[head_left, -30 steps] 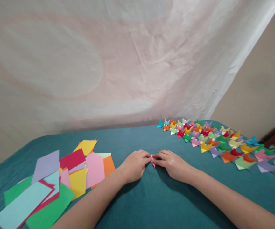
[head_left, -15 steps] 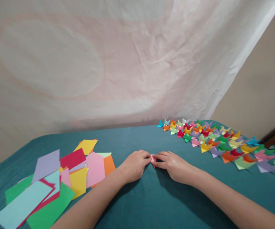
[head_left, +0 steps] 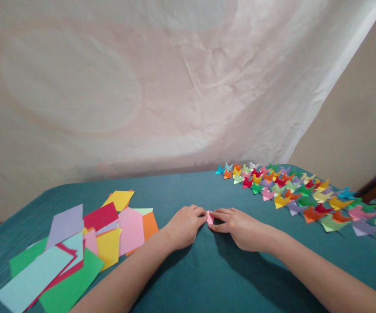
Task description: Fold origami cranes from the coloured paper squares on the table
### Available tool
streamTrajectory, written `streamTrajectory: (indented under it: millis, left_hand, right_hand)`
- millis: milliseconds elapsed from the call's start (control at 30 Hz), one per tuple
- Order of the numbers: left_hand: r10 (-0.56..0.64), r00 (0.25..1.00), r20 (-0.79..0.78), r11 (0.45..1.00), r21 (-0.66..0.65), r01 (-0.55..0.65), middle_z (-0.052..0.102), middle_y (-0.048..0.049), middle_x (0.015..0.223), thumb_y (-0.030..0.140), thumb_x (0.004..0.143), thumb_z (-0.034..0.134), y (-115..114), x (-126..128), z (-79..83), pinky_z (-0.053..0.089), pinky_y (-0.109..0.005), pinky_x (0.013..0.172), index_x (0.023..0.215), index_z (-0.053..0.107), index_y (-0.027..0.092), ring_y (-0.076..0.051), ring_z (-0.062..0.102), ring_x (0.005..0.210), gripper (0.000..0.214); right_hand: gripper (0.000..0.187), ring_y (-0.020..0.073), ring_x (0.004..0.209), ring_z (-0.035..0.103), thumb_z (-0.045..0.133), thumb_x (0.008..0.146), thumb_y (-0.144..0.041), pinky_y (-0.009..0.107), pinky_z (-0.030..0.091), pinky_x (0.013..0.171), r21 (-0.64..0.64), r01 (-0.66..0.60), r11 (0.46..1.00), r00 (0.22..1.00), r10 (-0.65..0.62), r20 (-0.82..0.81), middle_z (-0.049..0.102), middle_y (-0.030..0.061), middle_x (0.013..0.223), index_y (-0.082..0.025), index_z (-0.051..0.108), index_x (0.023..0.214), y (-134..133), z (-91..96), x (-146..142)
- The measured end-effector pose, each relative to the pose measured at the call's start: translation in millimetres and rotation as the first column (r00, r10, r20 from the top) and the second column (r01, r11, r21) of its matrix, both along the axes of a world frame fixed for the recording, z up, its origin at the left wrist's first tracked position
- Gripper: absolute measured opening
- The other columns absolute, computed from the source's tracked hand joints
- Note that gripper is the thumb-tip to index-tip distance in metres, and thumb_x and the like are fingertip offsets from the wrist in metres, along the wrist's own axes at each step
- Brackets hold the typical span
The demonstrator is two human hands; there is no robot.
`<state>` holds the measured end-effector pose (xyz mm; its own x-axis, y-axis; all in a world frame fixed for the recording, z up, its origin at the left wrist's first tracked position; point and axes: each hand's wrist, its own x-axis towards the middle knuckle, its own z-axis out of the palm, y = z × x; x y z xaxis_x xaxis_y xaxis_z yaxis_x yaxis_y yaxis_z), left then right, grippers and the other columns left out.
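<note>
A small folded piece of pink paper point(head_left: 210, 218) is pinched between my two hands at the middle of the table. My left hand point(head_left: 187, 226) closes on its left edge with thumb and fingertips. From the other side, my right hand point(head_left: 239, 227) grips it, the thumb low and the fingers above. Most of the paper's edges are covered by my fingertips, so its exact folded shape is hard to make out.
Loose coloured paper sheets point(head_left: 131, 232) lie overlapping on the left of the green-covered table point(head_left: 188, 282). Rows of small folded paper birds point(head_left: 282, 201) stand along the right side. A pale cloth point(head_left: 162, 87) hangs behind the table.
My right fingers have shifted slightly on the pink paper, the thumb a little lower, and more of the paper shows. My left hand stays nearly in place.
</note>
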<state>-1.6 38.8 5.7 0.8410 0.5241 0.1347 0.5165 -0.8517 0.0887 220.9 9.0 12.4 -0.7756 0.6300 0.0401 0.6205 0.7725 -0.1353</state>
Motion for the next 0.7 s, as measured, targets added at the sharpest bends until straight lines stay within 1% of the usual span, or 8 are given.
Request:
streamTrajectory:
  millis: [200,333,400,467,533,633,700]
  left_hand:
    - [-0.005,1.0,0.027,1.0,-0.005,0.005,0.059,-0.0082,0.113,0.012,0.083,0.047,1.2,-0.2,0.8,0.043,-0.035,0.089,0.111,0.058,0.019,-0.022,0.052,0.105,0.031]
    - [-0.025,0.999,0.043,1.0,-0.012,0.026,0.061,-0.0083,0.111,0.007,0.077,0.048,2.7,-1.5,1.3,0.043,-0.033,0.088,0.108,0.06,0.017,-0.021,0.054,0.103,0.035]
    - [-0.048,0.998,0.049,0.999,-0.013,0.049,0.061,-0.0081,0.112,0.007,0.076,0.047,3.3,-2.2,1.9,0.043,-0.033,0.09,0.108,0.06,0.017,-0.021,0.055,0.103,0.036]
    - [-0.068,0.996,0.052,0.998,-0.009,0.069,0.062,-0.0079,0.112,0.006,0.076,0.046,3.7,-2.6,2.4,0.042,-0.034,0.092,0.109,0.06,0.017,-0.021,0.055,0.104,0.037]
    - [-0.083,0.995,0.047,0.996,-0.006,0.083,0.062,-0.0085,0.113,0.007,0.076,0.046,3.7,-2.8,2.7,0.041,-0.035,0.093,0.108,0.061,0.016,-0.021,0.055,0.105,0.036]
    - [-0.094,0.994,0.049,0.996,-0.003,0.094,0.062,-0.009,0.114,0.008,0.074,0.048,3.6,-3.4,2.7,0.04,-0.035,0.093,0.109,0.06,0.015,-0.022,0.055,0.104,0.037]
    - [-0.097,0.993,0.062,0.995,0.001,0.098,0.062,-0.0074,0.114,0.007,0.074,0.048,3.6,-3.9,2.1,0.04,-0.035,0.093,0.111,0.058,0.017,-0.021,0.055,0.104,0.04]
  right_hand:
    - [0.055,0.0272,0.123,0.042,0.046,0.072,-0.002,0.045,0.036,0.096,-0.022,-0.014,1.0,1.0,0.013,-0.017,0.042,0.009,0.138,-0.029,0.059,0.118,2.2,-0.9,3.1]
    - [0.063,0.0267,0.125,0.041,0.043,0.068,0.002,0.045,0.036,0.097,-0.039,-0.007,0.999,0.999,0.004,-0.053,0.042,0.0065,0.139,-0.031,0.058,0.119,2.3,-2.1,4.9]
    - [0.068,0.0254,0.124,0.042,0.042,0.066,0.003,0.044,0.036,0.098,-0.052,0.005,0.999,0.995,-0.01,-0.096,0.044,0.0067,0.138,-0.029,0.053,0.124,1.7,-1.5,4.9]
    - [0.07,0.0232,0.121,0.046,0.042,0.067,0.003,0.041,0.037,0.098,-0.057,0.022,0.998,0.986,-0.031,-0.165,0.049,0.0078,0.133,-0.025,0.047,0.131,1.9,-2.3,4.2]
    - [0.063,0.0214,0.114,0.052,0.043,0.072,-0.001,0.038,0.04,0.096,-0.045,0.054,0.998,0.967,-0.063,-0.247,0.056,0.0078,0.126,-0.022,0.045,0.131,4.5,-6.6,3.2]
    - [0.038,0.0209,0.101,0.059,0.049,0.082,-0.012,0.036,0.044,0.089,-0.005,0.14,0.99,0.932,-0.133,-0.338,0.064,0.0076,0.112,-0.02,0.056,0.119,12.4,-20.2,2.2]
    - [0.03,0.0201,0.097,0.06,0.05,0.085,-0.017,0.035,0.045,0.087,0.033,0.151,0.988,0.92,-0.129,-0.37,0.066,0.0069,0.106,-0.019,0.058,0.114,17.8,-30.4,2.4]
